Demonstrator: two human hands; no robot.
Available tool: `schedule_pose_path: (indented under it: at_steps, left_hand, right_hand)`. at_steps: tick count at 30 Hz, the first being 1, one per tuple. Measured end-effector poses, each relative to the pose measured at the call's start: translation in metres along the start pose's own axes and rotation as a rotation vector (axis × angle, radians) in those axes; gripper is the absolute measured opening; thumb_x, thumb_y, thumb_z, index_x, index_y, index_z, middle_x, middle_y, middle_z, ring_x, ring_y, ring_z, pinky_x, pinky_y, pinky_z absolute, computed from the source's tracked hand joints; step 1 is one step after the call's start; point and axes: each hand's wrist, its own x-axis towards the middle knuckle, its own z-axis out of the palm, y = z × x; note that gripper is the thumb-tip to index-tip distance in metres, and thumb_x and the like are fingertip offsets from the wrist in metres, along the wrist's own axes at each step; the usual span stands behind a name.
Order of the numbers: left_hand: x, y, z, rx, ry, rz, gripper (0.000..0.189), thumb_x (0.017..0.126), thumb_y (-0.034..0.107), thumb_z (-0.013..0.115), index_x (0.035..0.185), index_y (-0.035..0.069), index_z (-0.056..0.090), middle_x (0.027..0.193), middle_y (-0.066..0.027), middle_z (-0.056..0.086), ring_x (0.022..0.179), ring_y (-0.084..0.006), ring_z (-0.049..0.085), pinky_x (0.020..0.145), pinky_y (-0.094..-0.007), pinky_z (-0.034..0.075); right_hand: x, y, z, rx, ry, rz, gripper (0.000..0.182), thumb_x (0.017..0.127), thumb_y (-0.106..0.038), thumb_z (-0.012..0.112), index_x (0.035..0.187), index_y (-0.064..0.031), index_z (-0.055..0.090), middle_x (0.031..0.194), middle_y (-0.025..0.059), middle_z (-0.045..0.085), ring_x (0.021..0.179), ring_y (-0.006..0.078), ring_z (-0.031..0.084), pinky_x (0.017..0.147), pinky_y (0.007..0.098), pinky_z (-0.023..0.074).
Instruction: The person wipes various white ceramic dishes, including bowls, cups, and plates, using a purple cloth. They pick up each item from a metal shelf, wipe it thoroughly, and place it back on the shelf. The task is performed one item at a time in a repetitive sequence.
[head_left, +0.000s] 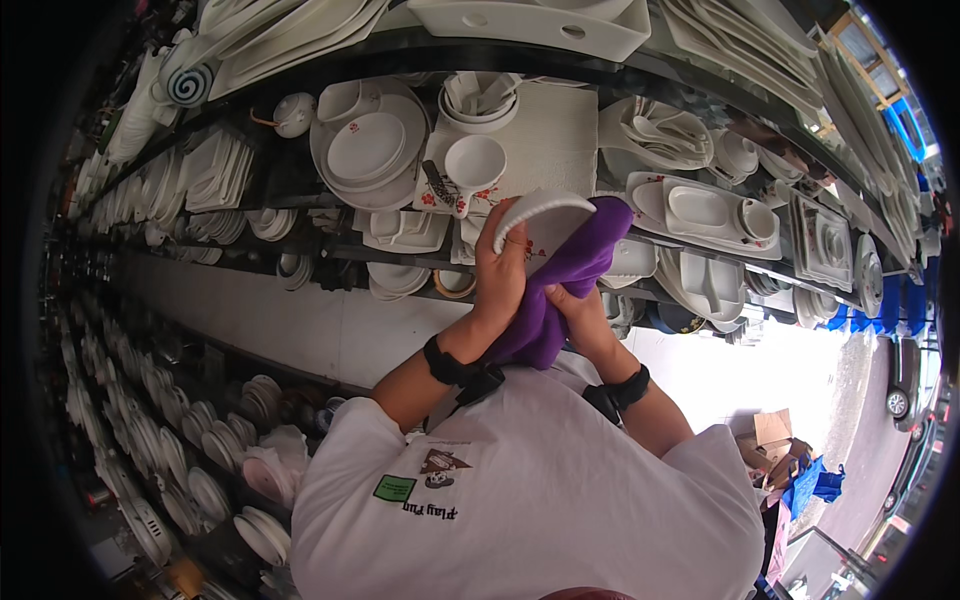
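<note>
My left hand (499, 274) grips a white ceramic dish (553, 214) by its ridged rim, thumb on the inside. Red blossoms decorate the dish, which is tilted up in front of my chest. A bunched purple cloth (534, 319) covers its right side and hangs down between my wrists. My right hand (589, 319) clasps that cloth against the dish, with its thumb in view and its other fingers hidden. Just beyond the dish, a small white bowl (475, 160) sits on a large square white plate (559, 127) with a blossom pattern.
Shelves ahead hold stacked round plates (366, 146), a dish of spoons (664, 131) and a long tray (701, 210). A white rectangular dish (525, 26) sits above. More plates (262, 534) line the lower left. Cardboard boxes (772, 439) and a blue bag (806, 484) lie at right.
</note>
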Motion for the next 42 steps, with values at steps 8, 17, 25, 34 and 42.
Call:
schedule_pose_path:
  at_steps: [8,17,25,34,42]
  left_hand:
    - [0.006,-0.019,0.011,-0.039,0.026,-0.127,0.037,0.106,0.029,0.054,0.128,0.0,0.057,0.116,-0.0056,0.063,0.103,-0.0131,0.058,0.094,-0.0291,0.046]
    - [0.011,-0.051,0.016,-0.162,-0.042,-0.43,0.032,0.1,0.011,0.052,0.131,-0.001,0.052,0.114,-0.0081,0.063,0.1,-0.0136,0.058,0.089,-0.0294,0.048]
    - [0.024,-0.071,0.01,0.065,-0.156,-0.305,0.033,0.099,0.011,0.051,0.129,-0.003,0.053,0.113,-0.0086,0.064,0.099,-0.014,0.061,0.085,-0.029,0.05]
    - [0.087,-0.083,0.007,-0.038,-0.132,-0.402,0.033,0.103,0.02,0.045,0.113,-0.012,0.045,0.093,-0.0234,0.066,0.075,-0.0311,0.073,0.062,-0.0384,0.063]
    - [0.126,-0.103,0.019,-0.171,-0.117,-0.57,0.04,0.109,0.024,0.031,0.118,-0.012,0.043,0.094,-0.0243,0.064,0.08,-0.0362,0.073,0.071,-0.042,0.064]
  right_hand:
    - [0.006,-0.005,0.013,0.217,0.22,0.06,0.034,0.096,-0.018,0.068,0.123,-0.0018,0.056,0.114,0.0061,0.063,0.101,0.0161,0.062,0.09,0.0322,0.0507]
    - [0.016,-0.009,0.0,0.261,0.345,0.099,0.026,0.094,-0.011,0.061,0.118,-0.0007,0.059,0.106,0.0073,0.065,0.094,0.0171,0.065,0.084,0.0311,0.0531]
    - [0.034,-0.004,-0.004,0.246,0.437,0.094,0.028,0.092,-0.012,0.066,0.116,0.0008,0.06,0.105,0.007,0.066,0.092,0.0159,0.064,0.084,0.0307,0.0516]
    - [0.041,-0.02,-0.028,0.209,0.495,0.013,0.031,0.094,-0.018,0.068,0.118,-0.0015,0.06,0.106,0.007,0.066,0.095,0.017,0.064,0.085,0.0312,0.0521]
    - [0.036,-0.031,-0.072,0.347,0.611,-0.141,0.026,0.096,-0.018,0.064,0.116,-0.0019,0.06,0.099,0.0074,0.067,0.089,0.0186,0.066,0.081,0.0316,0.054]
